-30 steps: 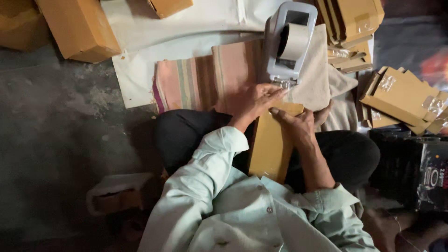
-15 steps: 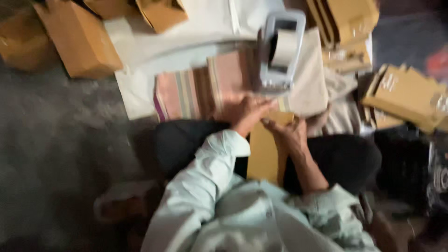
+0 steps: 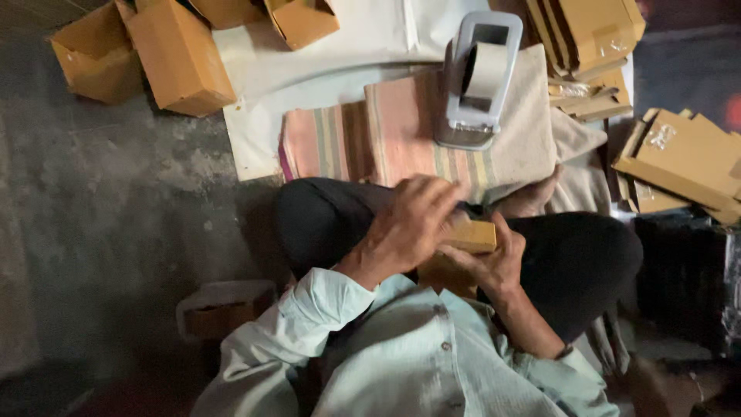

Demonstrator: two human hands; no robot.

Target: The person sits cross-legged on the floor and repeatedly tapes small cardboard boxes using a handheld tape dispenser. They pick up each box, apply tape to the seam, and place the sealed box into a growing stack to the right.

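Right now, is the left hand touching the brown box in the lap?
Touching. The head view shows the left hand lying over the top of the small brown cardboard box, fingers pressed on it, while the right hand grips it from below.

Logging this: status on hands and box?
Left hand on top of box. Right hand grips it underneath. Tape dispenser ahead, untouched.

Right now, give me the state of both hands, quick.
Left hand: fingers curled over the top of the small cardboard box, touching it.
Right hand: closed on the box from below.
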